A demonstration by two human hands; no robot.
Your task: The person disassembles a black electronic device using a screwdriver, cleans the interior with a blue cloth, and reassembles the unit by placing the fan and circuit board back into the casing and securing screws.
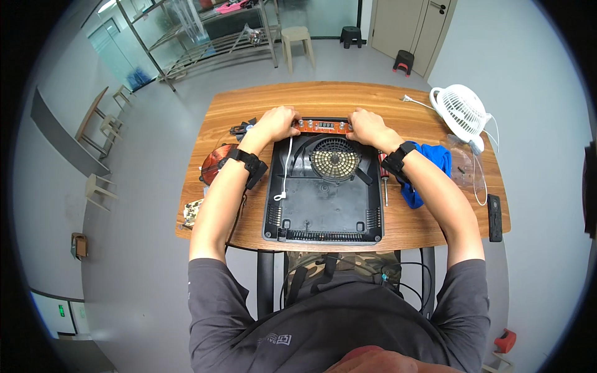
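Note:
A black plastic housing [317, 211], like an induction cooker's bottom shell with a round vent grille [335, 160], lies on the wooden table in front of me. Along its far edge sits a narrow orange circuit board [322, 127] with a small display and buttons. My left hand [280, 123] is closed on the board's left end, and my right hand [368, 128] on its right end; the fingertips are partly hidden. From the board's left side a white cable [286, 165] runs down into the housing and ends in a loose white connector.
Left of the housing are a copper coil [217, 163] and a small black part [242, 128]. A screwdriver [385, 180], blue cloth [429, 168] and clear plastic bag [461, 168] lie right. Behind them stands a white caged fan [460, 112] with its cord; a black strip [494, 217] lies near the right edge.

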